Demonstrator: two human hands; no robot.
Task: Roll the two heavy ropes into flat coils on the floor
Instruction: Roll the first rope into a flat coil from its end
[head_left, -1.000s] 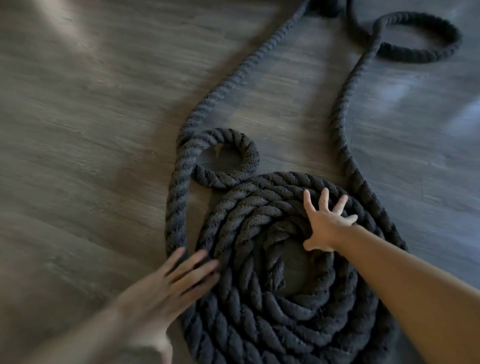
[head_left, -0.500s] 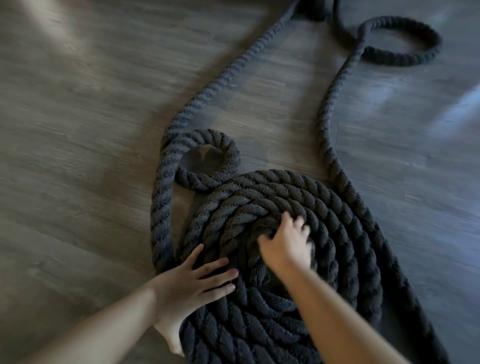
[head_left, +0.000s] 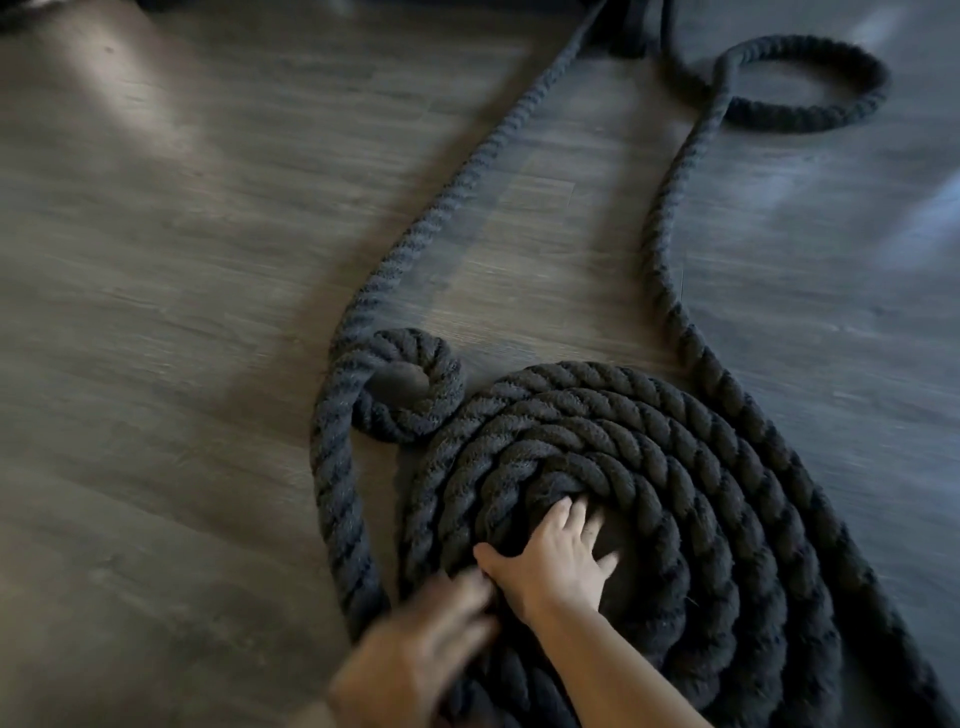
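On the floor: big coil (head_left: 623, 499) lies flat, several turns wound.
Right hand (head_left: 558, 564): fingers spread, pressing the coil's centre.
Left hand (head_left: 421, 660): blurred; grip unclear.
Small loop (head_left: 410, 387): unwound beside it.
Next: probably feed loose rope (head_left: 670, 249) round.

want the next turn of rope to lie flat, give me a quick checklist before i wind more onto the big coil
1. Big coil lies flat on the floor: ok, the rings sit side by side.
2. Right hand at the coil's middle: ok, fingers spread over the inner turns.
3. Left hand grip on the outer turns: cannot tell, it is blurred.
4. Feed strand runs free into the coil's right edge: ok up to the far loop.
5. Far loop undone: not ok, the strand crosses itself there.
6. Small curl clear of the coil: not ok, it lies against the upper left rim.
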